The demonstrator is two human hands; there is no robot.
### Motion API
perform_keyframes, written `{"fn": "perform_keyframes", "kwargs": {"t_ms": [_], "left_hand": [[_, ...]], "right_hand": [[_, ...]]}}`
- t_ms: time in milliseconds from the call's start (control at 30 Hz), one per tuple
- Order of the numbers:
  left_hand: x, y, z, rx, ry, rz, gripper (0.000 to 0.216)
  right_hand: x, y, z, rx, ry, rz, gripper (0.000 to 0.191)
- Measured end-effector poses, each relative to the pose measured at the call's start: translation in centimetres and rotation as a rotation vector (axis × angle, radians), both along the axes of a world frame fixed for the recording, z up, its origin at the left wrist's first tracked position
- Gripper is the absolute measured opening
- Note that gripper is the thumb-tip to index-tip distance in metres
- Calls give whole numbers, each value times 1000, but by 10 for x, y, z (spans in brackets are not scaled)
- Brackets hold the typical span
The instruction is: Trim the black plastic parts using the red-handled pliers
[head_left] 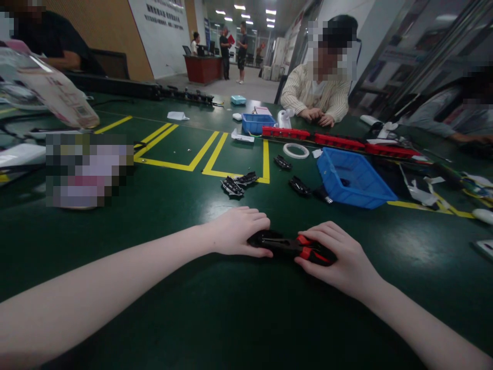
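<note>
My right hand (342, 257) is closed around the red-and-black handles of a pair of pliers (306, 248), whose nose points left. My left hand (241, 231) is closed on a small black part (262, 238), thumb underneath and fingers over the top. The pliers' jaws meet or overlap that part; both are dark, so I cannot tell whether they bite on it. Beyond my hands lie similar black pieces with silvery edges (233, 186), another black piece (299, 186) and a smaller one (283, 162).
A blue bin (352, 180) stands right of the loose pieces, with a smaller blue bin (257, 123) farther back. A white ring (296, 150) lies near red strips (339, 141). Yellow tape (165, 164) marks the green table. Across it sits a person (318, 92); a bottle (57, 92) stands left.
</note>
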State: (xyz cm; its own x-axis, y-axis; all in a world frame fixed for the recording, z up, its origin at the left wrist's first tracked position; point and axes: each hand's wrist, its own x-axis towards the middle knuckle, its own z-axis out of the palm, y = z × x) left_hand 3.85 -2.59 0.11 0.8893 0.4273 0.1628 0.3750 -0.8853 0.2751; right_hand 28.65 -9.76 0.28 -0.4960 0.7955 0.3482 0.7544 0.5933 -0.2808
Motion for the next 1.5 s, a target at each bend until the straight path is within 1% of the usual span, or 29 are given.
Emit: {"fn": "perform_keyframes", "kwargs": {"t_ms": [333,600,967,1100,1267,1500], "left_hand": [[-1,1,1,-43,-6,2,36],[-2,1,1,-23,-7,-10,38],[-2,1,1,-22,-13,-40,40],[-1,0,1,-32,-7,-48,40],[-1,0,0,-32,-13,-46,41],[-2,1,0,-6,-2,-53,43]], "right_hand": [[-1,0,2,-28,-8,-9,25],[-3,-4,6,-21,2,9,20],[-2,-2,5,33,-8,9,22],[-3,-2,5,32,2,33,23],[-1,-4,3,8,0,26,25],[0,-5,3,49,-23,55,28]]}}
